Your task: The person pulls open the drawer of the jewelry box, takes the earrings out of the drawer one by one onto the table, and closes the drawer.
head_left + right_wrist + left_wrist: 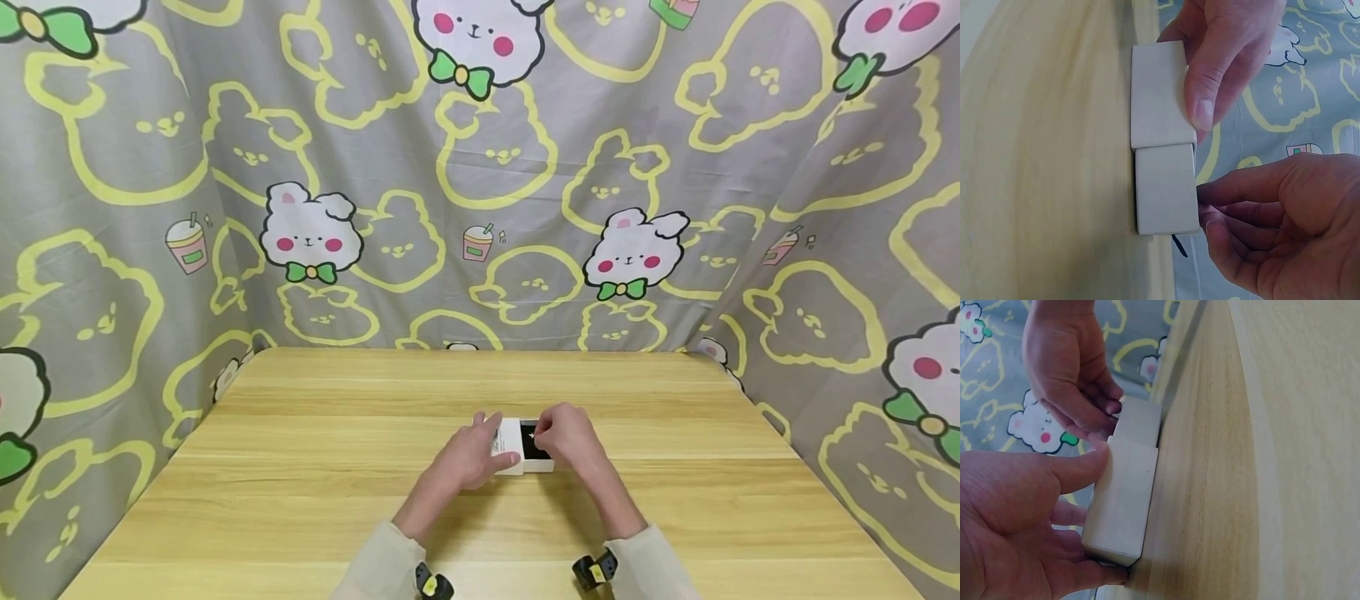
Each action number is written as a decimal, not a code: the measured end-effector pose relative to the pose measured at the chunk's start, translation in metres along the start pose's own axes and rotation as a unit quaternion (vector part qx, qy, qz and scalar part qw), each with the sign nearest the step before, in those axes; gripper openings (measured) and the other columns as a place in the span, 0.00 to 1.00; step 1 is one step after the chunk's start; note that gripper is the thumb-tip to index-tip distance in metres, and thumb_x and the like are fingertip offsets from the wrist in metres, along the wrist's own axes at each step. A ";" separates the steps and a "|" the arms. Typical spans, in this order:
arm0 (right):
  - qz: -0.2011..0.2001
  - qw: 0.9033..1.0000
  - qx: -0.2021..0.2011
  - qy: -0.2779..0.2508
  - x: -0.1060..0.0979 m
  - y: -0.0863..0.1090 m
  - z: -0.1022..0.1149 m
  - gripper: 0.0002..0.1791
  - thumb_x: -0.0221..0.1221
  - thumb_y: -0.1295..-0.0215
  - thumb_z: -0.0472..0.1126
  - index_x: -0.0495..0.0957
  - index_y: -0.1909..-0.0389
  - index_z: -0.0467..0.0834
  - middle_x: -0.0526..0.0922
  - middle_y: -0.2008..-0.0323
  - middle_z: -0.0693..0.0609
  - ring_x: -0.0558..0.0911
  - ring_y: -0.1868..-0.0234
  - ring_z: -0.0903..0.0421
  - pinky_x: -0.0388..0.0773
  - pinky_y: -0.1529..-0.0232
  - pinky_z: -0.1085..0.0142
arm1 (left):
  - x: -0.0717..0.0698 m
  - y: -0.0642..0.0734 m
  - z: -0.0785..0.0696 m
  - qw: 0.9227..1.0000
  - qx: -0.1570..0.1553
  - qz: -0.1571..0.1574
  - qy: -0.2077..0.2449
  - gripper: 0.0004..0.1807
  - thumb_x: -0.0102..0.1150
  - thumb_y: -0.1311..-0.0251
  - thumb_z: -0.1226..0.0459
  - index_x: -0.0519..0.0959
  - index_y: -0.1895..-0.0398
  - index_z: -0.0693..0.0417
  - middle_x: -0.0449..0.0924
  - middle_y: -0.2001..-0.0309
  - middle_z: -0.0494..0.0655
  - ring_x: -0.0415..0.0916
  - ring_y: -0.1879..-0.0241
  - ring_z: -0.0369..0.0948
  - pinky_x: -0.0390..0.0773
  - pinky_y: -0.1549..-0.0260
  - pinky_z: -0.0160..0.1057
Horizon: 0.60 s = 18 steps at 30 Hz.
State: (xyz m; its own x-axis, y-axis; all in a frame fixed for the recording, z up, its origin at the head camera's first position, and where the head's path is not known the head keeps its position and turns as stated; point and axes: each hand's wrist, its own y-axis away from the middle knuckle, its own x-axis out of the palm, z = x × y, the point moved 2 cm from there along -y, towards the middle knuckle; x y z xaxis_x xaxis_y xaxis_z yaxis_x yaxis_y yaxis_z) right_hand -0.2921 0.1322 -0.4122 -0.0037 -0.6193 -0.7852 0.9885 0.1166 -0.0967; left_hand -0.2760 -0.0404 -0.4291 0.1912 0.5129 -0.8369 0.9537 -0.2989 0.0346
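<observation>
On the table a white slide-out box (511,446) lies with its inner tray (538,466) partly drawn out to the right. A black insert (529,451) lines the tray, and a small shiny piece (532,435) shows on it. My left hand (467,454) grips the box's outer sleeve (1124,494), thumb on the near side and fingers round the far end. My right hand (572,437) is over the tray, thumb and forefinger pinching at the shiny piece, whose grasped part is hidden. From the tray's end a thin black strip (1179,245) sticks out.
The wooden table (300,500) extends around the box on all sides. A grey patterned curtain (390,167) hangs behind it and along both sides. Dark wrist cameras (595,572) are strapped below both sleeves.
</observation>
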 end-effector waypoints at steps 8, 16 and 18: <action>-0.010 1.000 0.002 0.004 -0.006 -0.001 -0.001 0.09 0.62 0.54 0.28 0.81 0.85 0.44 0.79 0.82 0.56 0.74 0.77 0.57 0.71 0.75 0.67 | 0.000 0.001 -0.001 1.000 0.004 0.000 0.000 0.43 0.65 0.35 0.48 0.63 0.24 0.60 0.60 0.26 0.69 0.72 0.36 0.65 0.75 0.41 0.59; -0.015 1.000 -0.001 0.012 -0.011 -0.002 -0.003 0.08 0.63 0.54 0.29 0.82 0.84 0.44 0.80 0.83 0.57 0.74 0.77 0.57 0.71 0.74 0.67 | 0.000 0.001 -0.001 1.000 0.002 0.002 -0.002 0.43 0.65 0.35 0.47 0.62 0.24 0.59 0.60 0.25 0.69 0.71 0.35 0.65 0.75 0.40 0.59; -0.015 1.000 0.000 0.010 -0.013 -0.002 -0.003 0.08 0.63 0.54 0.29 0.82 0.84 0.45 0.79 0.83 0.57 0.74 0.77 0.58 0.71 0.74 0.67 | 0.000 0.001 0.000 1.000 0.004 0.001 -0.003 0.43 0.65 0.35 0.47 0.62 0.24 0.60 0.60 0.25 0.69 0.71 0.35 0.65 0.75 0.40 0.59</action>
State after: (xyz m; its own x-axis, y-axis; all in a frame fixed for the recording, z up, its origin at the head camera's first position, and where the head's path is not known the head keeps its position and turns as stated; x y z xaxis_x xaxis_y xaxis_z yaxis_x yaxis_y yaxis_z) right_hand -0.2944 0.1419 -0.4039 -0.0369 -0.6070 -0.7938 0.9878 0.0983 -0.1211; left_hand -0.2754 -0.0404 -0.4285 0.1913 0.5077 -0.8400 0.9515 -0.3061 0.0317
